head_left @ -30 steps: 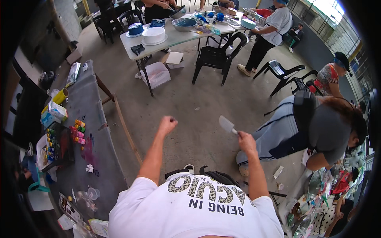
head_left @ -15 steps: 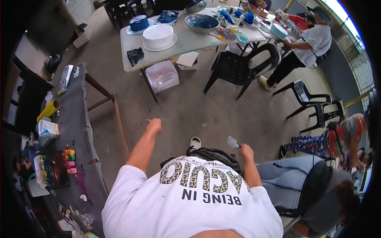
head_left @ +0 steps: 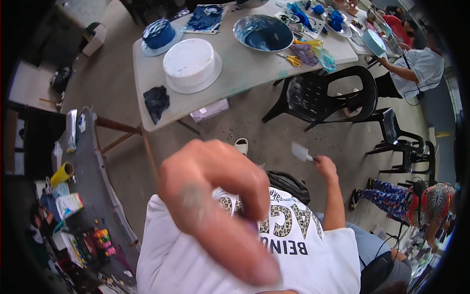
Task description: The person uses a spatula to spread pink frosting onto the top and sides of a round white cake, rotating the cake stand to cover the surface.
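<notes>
My left hand is raised close to the camera, large and slightly blurred. Its index finger is bent and the thumb points down, with a gap between them where I see nothing held; the other fingers are mostly hidden. At my right side, my right hand is closed around the handle of a pale-bladed spatula, held out over the floor. On the white table ahead stand a round white cake on a board and a smaller blue cake. A large metal bowl smeared with dark blue sits to their right.
Yellow-handled scissors and crumpled bags lie by the bowl; a black cloth-like piece hangs at the table's corner. A black plastic chair stands at the front. Left is a grey-covered table with colour bottles. Other people are on the right.
I have come nearer the white table. My left hand has risen from pointing low ahead to close before the camera. The spatula stays in my right hand, farther right in view.
</notes>
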{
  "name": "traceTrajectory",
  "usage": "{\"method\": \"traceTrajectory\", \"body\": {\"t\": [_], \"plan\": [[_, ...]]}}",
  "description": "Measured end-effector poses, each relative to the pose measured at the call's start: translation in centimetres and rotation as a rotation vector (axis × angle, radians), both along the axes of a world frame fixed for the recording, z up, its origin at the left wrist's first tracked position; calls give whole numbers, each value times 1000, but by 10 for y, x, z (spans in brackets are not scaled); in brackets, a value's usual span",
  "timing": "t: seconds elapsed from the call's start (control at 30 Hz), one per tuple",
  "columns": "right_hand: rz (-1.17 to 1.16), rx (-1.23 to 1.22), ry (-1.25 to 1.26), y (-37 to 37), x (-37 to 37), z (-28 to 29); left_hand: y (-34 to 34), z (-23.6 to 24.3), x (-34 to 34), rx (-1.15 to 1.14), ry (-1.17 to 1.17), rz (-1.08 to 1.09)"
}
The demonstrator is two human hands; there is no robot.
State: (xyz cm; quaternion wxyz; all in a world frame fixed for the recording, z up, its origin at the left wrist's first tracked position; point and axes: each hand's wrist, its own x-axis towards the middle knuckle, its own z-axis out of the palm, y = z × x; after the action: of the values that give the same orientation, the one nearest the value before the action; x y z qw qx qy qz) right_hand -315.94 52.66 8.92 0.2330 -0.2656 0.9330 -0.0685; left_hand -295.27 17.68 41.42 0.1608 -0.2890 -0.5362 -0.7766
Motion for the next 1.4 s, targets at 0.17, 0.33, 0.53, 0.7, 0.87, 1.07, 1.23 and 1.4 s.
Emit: {"method": "traceTrajectory", "body": {"t": [0.17,0.33,0.53,0.7,0.87,1.07,1.23,1.4], "plan": [[-330,-339,-176,-34,-45,-12,-33,19,-94,172,118,-243],[-460,-270,-246,-77,-72,60,-64,18,-157,219,84,-402],[-568,-394,-173,-65,-75,82,-73,-6,-207,264,87,-480],[-649,-648,-185,-37,-99,104,-55,-69,-255,191,-25,-315],[-738,-859,-137,21,-138,115,28,-221,-330,-526,-806,-201],[-669,-861,78,113,-233,95,196,-409,-392,-343,-1460,-345],[-636,-799,174,153,-310,67,282,-450,-427,54,-1683,-112],[-708,-547,344,159,-371,55,331,-458,-476,583,-1820,32]]}}
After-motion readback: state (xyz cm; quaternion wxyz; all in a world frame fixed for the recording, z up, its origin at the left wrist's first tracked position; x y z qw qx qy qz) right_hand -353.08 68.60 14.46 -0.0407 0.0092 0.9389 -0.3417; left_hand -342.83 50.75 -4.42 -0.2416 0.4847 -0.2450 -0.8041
